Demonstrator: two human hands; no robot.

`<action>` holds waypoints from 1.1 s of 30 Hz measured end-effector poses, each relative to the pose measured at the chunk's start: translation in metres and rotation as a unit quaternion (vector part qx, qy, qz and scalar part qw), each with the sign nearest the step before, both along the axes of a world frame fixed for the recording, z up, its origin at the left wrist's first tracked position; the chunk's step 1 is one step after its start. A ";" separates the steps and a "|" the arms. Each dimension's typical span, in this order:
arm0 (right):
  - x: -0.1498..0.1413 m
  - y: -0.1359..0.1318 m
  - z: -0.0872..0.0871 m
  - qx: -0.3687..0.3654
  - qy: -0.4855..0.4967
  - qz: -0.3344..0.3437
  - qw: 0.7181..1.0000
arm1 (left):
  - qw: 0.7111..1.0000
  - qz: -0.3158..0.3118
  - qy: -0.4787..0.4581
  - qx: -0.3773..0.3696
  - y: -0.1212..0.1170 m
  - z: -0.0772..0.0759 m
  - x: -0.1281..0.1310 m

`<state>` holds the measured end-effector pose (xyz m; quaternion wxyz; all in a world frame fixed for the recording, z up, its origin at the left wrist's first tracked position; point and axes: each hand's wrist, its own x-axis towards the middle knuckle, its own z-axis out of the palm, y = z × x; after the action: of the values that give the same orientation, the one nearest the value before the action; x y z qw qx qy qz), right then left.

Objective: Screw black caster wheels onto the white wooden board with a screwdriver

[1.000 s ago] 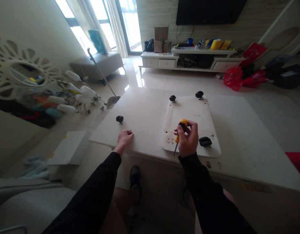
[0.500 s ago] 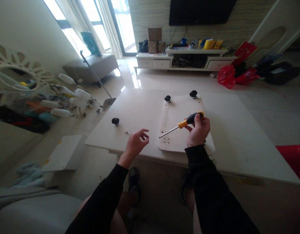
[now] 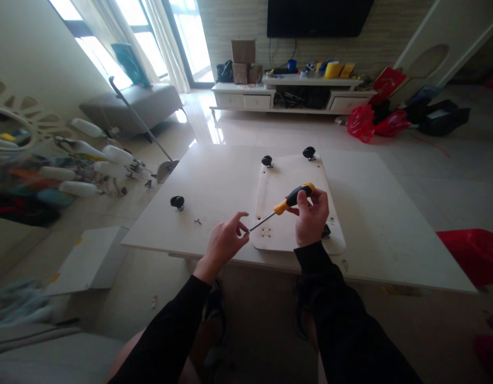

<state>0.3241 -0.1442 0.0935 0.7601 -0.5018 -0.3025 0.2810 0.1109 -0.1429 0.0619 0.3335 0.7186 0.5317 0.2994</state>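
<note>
My right hand (image 3: 311,216) is wrapped round the yellow and black handle of a screwdriver (image 3: 291,199), its shaft slanting down to the left. At its tip, my left hand (image 3: 226,241) has thumb and finger pinched together; whatever they hold is too small to make out. Under the screwdriver lies a pale wooden board (image 3: 288,176) with rounded corners and groups of small holes. Two black casters (image 3: 309,153) stand at its far corners, and a dark caster (image 3: 325,231) at the near right is partly hidden by my right hand.
A loose caster (image 3: 177,202) and a few small screws (image 3: 197,221) lie on the white table (image 3: 214,176), left of the board. The table's near edge runs just in front of my legs. A white box (image 3: 86,260) is on the floor at left.
My left hand's fingertips have closed and met the screwdriver's tip. My right hand has brought the screwdriver slightly left and down. The view has shifted a little to the right.
</note>
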 end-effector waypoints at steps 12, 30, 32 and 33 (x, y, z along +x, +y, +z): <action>-0.007 0.002 -0.004 0.023 -0.036 0.020 0.999 | 0.989 -0.043 0.125 0.062 0.001 0.001 0.001; -0.017 -0.002 -0.008 0.059 -0.110 0.085 0.989 | 0.972 -0.080 0.209 0.072 -0.002 0.003 0.000; -0.018 -0.002 -0.007 0.055 -0.123 0.071 0.988 | 0.971 -0.079 0.213 0.075 -0.002 0.002 -0.001; -0.017 -0.001 -0.007 0.050 -0.126 0.063 0.989 | 0.971 -0.078 0.214 0.077 -0.002 0.002 -0.001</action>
<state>0.3067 -0.1455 0.0866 0.7206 -0.4747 -0.4405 0.2477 0.1097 -0.1446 0.0640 0.1786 0.8285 0.5086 0.1519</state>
